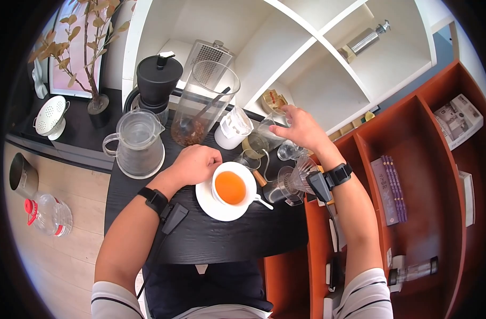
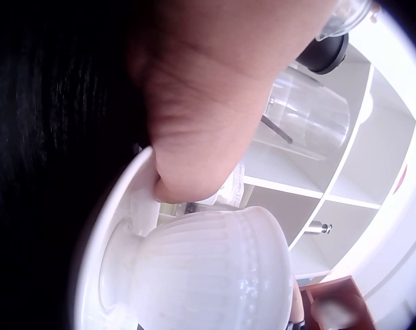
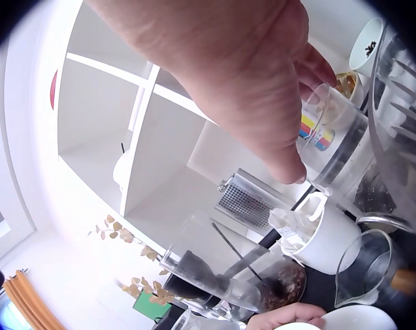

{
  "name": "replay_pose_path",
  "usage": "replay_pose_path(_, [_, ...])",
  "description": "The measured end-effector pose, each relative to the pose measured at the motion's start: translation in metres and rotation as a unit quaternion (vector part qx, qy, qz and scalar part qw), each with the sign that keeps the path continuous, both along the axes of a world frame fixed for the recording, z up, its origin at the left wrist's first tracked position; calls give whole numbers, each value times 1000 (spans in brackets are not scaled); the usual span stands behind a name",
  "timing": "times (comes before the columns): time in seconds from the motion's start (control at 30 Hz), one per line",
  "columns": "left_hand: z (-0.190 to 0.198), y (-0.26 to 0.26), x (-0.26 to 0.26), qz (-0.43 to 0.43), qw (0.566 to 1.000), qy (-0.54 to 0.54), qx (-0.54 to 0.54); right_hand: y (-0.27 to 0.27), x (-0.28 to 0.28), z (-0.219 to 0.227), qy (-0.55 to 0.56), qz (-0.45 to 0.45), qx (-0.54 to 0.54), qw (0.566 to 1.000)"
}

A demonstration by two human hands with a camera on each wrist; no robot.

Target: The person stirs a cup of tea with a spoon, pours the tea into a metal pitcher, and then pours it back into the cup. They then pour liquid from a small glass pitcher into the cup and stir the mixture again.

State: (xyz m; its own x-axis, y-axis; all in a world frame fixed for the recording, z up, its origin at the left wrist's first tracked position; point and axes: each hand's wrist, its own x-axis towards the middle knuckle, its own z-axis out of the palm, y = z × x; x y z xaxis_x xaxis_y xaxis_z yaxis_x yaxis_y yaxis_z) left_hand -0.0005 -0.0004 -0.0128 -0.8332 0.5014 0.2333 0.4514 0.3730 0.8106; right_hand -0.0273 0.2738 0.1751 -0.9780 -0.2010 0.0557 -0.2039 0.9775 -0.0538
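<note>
A white teacup (image 1: 231, 183) of orange-brown tea stands on a white saucer (image 1: 207, 204), with a white spoon (image 1: 263, 201) beside it. My left hand (image 1: 196, 164) grips the saucer's far-left edge; its digit overlaps the rim beside the cup in the left wrist view. My right hand (image 1: 302, 128) stretches over a clear glass cylinder (image 3: 342, 141). In the right wrist view its thumb lies on the near side of the cylinder's rim, its other fingers on the far side. A white cup (image 1: 233, 129) with a paper packet stands left of the cylinder.
A glass jug (image 1: 139, 146), black grinder (image 1: 159, 80) and tall glass vase (image 1: 203, 101) with brown bits stand at the left. Close at the right are a wood-collared glass carafe (image 1: 256, 169) and a ribbed glass dripper (image 1: 304, 173). White shelving (image 1: 285, 74) borders the table's back.
</note>
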Motion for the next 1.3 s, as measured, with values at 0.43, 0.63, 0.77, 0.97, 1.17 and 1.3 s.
replay_pose_path(0.43, [-4,0,0,6,1000,28,3,4,7,2,5,-81,7,997])
replay_pose_path(0.63, [0,0,0,2,1000,7,-2,34,16,2,59,-52,-45,996])
replay_pose_path(0.77, [9,-2,2,-4,1000,-14,-21,53,59,21,85,-60,-163,981])
replay_pose_path(0.97, [7,0,3,1,1000,-16,-18,73,140,-13,116,-37,-324,938])
replay_pose_path(1.17, [15,-1,5,1,999,-35,-36,51,166,-34,127,-9,-195,973])
replay_pose_path(1.3, [2,0,1,4,1000,-10,-6,49,165,-35,128,-30,-198,971])
